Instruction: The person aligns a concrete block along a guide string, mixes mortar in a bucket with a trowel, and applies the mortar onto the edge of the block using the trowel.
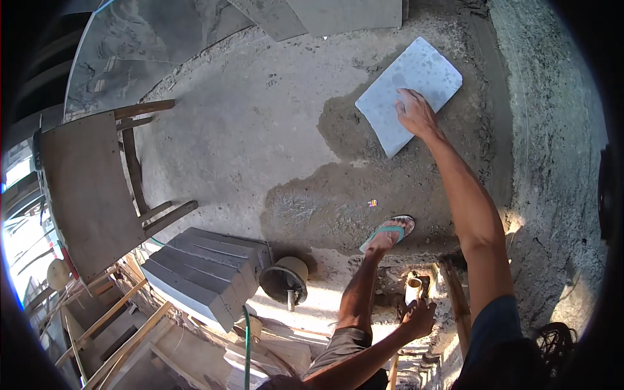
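My right hand [416, 114] reaches to a pale grey slab [437, 79] lying on damp mortar at the upper right; its bent fingers rest on the slab's top, slightly apart. My left hand [417, 317] is closed on something I cannot make out, low at the right beside an upright cream pipe [413, 290]. My left foot [383, 237] in a teal flip-flop stands on the wet patch [305, 208], with a small colourful scrap [372, 203] above it.
A wooden board on a frame [88, 195] stands left. Stacked grey blocks [195, 273], a bucket [283, 270] and a green hose [247, 344] are below it. A rough wall [546, 130] runs along the right. Large panels [351, 13] lie at the top, timber [130, 338] lower left.
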The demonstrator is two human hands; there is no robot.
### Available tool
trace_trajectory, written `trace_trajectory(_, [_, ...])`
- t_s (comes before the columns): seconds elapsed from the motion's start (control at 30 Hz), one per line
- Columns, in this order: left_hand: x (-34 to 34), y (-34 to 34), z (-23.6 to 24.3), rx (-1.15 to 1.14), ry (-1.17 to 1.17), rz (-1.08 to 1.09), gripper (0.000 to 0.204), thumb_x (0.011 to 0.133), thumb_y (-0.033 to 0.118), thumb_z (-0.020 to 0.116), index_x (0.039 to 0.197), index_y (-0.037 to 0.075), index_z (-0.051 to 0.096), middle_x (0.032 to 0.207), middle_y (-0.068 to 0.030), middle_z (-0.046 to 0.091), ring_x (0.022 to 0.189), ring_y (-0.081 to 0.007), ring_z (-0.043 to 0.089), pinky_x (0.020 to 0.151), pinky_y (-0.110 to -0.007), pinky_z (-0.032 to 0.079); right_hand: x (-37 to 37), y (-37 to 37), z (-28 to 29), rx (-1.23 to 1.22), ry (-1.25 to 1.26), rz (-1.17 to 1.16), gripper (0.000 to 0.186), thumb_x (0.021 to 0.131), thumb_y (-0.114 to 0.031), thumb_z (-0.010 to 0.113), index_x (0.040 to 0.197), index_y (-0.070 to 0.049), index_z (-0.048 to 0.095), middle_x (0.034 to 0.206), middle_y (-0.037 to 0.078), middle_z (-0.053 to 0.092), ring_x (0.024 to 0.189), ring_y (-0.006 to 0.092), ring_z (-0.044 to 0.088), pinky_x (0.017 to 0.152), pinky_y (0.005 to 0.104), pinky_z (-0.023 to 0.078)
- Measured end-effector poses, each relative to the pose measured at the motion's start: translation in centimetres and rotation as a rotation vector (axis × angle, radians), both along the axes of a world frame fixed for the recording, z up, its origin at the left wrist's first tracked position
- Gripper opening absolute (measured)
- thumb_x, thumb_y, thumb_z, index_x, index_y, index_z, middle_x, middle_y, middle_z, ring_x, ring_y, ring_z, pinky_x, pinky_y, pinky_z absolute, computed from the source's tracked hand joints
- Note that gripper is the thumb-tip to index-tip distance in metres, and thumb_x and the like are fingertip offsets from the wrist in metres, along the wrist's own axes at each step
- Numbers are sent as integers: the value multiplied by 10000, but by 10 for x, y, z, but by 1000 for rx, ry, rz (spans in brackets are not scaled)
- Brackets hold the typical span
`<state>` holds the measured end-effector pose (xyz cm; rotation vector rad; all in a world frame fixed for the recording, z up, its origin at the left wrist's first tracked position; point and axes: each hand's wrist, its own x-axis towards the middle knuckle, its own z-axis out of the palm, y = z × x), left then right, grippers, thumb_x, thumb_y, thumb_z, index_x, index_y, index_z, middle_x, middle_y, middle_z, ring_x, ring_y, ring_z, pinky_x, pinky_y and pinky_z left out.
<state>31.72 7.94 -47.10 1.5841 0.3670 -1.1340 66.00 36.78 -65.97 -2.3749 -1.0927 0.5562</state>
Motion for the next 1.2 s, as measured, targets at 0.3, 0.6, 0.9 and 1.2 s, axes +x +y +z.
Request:
trace_trajectory(0.3, [20, 6, -10, 128, -60, 301, 483, 947, 290, 570, 1365, 68, 478, 1224, -312, 563, 1088, -491, 596, 849, -592, 488, 7, 124, -54, -542, -215, 121, 516, 998, -427, 413, 1441, -198, 549, 1591, 118, 387, 1527, 336, 196, 1213, 596, 99])
trace_trajectory(0.6, [38, 43, -2, 235, -76, 343, 366, 966, 292, 571, 1263, 82, 537, 1190, -230, 578, 1031, -458, 590, 808, -575, 488, 5, 65, -46, -323, -320, 131, 425, 949, -359, 544, 1327, -189, 634, 1448, 77, 518, 1403, 322, 374, 1151, 594, 234])
trace_trajectory(0.9, [62, 55, 8, 187, 5, 236, 473, 971, 377, 556, 1348, 92, 553, 1259, -249, 571, 1112, -432, 599, 819, -621, 476, -21, -60, 7, -120, -490, 103, 355, 861, -181, 639, 1216, -189, 656, 1396, 94, 444, 1228, 335, 455, 1052, 579, 340])
trace_trajectory(1.2, [57, 27, 1, 166, -117, 359, 475, 975, 355, 555, 1335, 45, 562, 1140, -237, 631, 1023, -418, 609, 779, -579, 481, 8, -134, 42, 145, -231, -85, 476, 907, -44, 518, 1355, -188, 590, 1382, 164, 419, 993, 340, 618, 868, 452, 530])
